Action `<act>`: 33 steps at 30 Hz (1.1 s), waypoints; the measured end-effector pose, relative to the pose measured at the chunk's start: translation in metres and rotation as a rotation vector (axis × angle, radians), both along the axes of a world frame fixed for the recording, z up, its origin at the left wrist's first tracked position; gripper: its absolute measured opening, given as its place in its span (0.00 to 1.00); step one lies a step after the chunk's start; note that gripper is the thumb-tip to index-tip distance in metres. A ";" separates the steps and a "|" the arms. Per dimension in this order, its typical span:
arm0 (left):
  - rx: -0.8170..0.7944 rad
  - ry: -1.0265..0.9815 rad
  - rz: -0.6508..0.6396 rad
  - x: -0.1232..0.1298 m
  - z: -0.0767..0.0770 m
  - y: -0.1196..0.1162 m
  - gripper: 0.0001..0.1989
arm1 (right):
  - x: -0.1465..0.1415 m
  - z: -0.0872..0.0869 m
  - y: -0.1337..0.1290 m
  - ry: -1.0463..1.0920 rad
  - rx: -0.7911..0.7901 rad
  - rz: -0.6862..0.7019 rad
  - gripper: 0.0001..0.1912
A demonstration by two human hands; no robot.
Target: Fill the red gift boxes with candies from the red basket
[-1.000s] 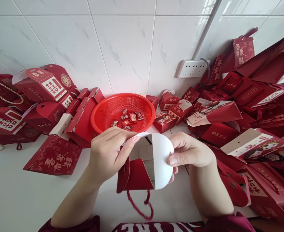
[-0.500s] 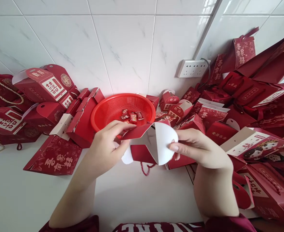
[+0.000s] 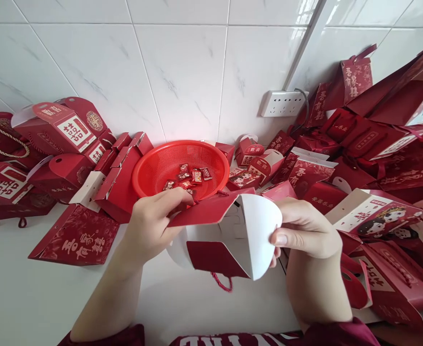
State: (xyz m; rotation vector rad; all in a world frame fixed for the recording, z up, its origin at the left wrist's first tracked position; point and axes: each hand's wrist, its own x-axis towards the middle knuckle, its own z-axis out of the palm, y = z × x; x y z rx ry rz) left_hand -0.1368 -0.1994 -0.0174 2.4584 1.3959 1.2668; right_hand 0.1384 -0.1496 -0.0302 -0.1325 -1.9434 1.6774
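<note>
1. Sitting at far left: stacked red gift boxes [image 3: 74, 132], some with cord handles, printed characters on pale labels.
2. Next, dark red box [image 3: 74, 235] with pale characters, lying on the white counter [image 3: 13, 288].
3. Just right and behind, red cartons [image 3: 119, 180] side by side, next to the colander.
4. Left hand [image 3: 154, 223]: closed on the left part of the open box, thumb and fingers at its red flap [image 3: 207, 211]; some fingertips hidden.
5. Red colander [image 3: 135, 180] behind left hand and box, near the tiled wall [image 3: 182, 72]; small wrapped candies [image 3: 196, 177] inside.
6. Open box [image 3: 215, 257]: between both hands, raised over the counter, tilted, mouth toward the camera, pale interior visible. Red cord [image 3: 223, 283] shows below it.
7. Right hand [image 3: 305, 226]: pinching the rounded white flap [image 3: 258, 235] on the box's right side, thumb in front. Hands apart, both on same box.
8. White power strip [image 3: 283, 103] against wall, behind right hand, cable at its right end.
9. Far right: big jumbled pile of red boxes and bags [image 3: 373, 211], some with cartoon figures.
</note>
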 end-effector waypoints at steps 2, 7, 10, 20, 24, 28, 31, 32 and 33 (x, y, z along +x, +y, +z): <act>0.159 -0.040 -0.063 -0.001 -0.003 0.004 0.09 | -0.003 -0.003 0.002 0.039 -0.035 0.002 0.09; 0.234 -0.192 0.092 0.002 -0.005 0.006 0.18 | -0.015 -0.004 0.002 0.053 0.007 -0.229 0.08; 0.217 -0.193 0.225 0.003 -0.002 0.001 0.21 | -0.022 0.001 -0.004 0.014 0.331 -0.590 0.33; 0.072 -0.097 0.296 0.006 0.005 -0.006 0.19 | -0.041 0.010 -0.027 -0.299 1.232 -0.705 0.21; -0.016 -0.145 0.278 0.004 0.006 -0.006 0.18 | -0.042 0.012 -0.031 -0.389 1.205 -0.645 0.15; -0.099 -0.210 0.291 0.004 0.006 -0.005 0.19 | -0.038 0.014 -0.031 -0.305 1.185 -0.624 0.05; -0.162 -0.300 0.316 0.005 0.008 -0.004 0.20 | -0.031 0.017 -0.032 -0.233 1.154 -0.635 0.07; -0.168 -0.335 0.321 0.004 0.009 -0.004 0.21 | -0.028 0.017 -0.031 -0.206 1.153 -0.649 0.07; -0.167 -0.369 0.320 0.003 0.010 -0.004 0.23 | -0.025 0.017 -0.031 -0.174 1.161 -0.674 0.07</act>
